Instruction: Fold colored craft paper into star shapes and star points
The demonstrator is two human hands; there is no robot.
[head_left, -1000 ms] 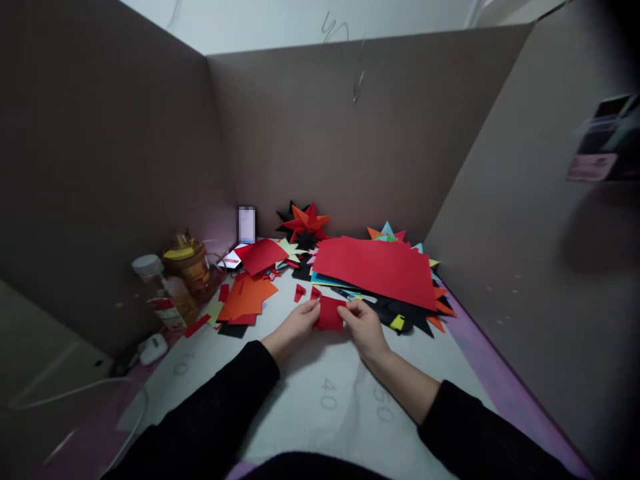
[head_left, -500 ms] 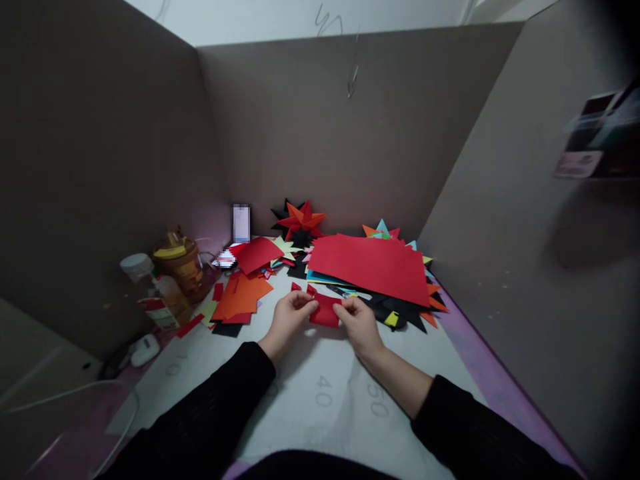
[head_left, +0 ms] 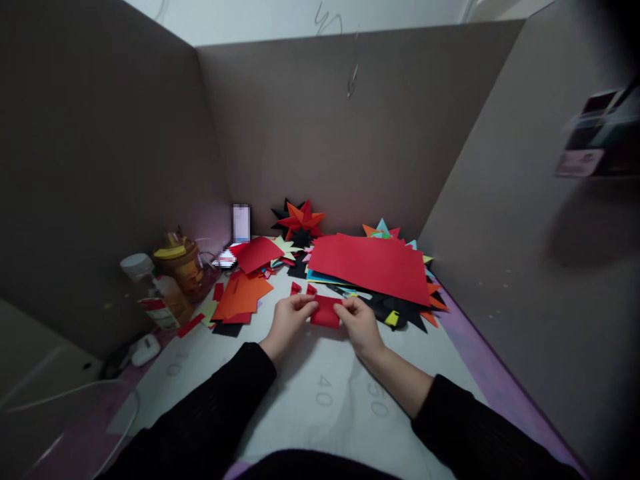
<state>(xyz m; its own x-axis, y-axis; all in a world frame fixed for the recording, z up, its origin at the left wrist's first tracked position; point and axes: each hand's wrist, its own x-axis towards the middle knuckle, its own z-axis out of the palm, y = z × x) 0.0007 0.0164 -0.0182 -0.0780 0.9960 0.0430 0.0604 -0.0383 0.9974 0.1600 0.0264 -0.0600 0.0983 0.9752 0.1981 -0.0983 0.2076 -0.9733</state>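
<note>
A small piece of red paper (head_left: pixel 327 313) is stretched between my two hands, a little above the white sheet (head_left: pixel 345 380). My left hand (head_left: pixel 291 315) pinches its left edge between thumb and fingers. At the opposite edge, my right hand (head_left: pixel 359 321) has the same kind of pinch. Just beyond my left fingers lie two small folded red paper pieces (head_left: pixel 296 288). Whether the held paper has a fold in it, I cannot tell.
Large red paper sheets (head_left: pixel 370 263) lie over other coloured and black paper at the back right. Orange paper (head_left: pixel 243 298) is on the left, near a bottle (head_left: pixel 163 293) and a brown jug (head_left: pixel 183 263). Paper stars (head_left: pixel 303 219) stand against the back panel (head_left: pixel 320 133).
Almost nothing differs. My left hand has shifted very slightly, and both hands still pinch the red paper in the same place.
</note>
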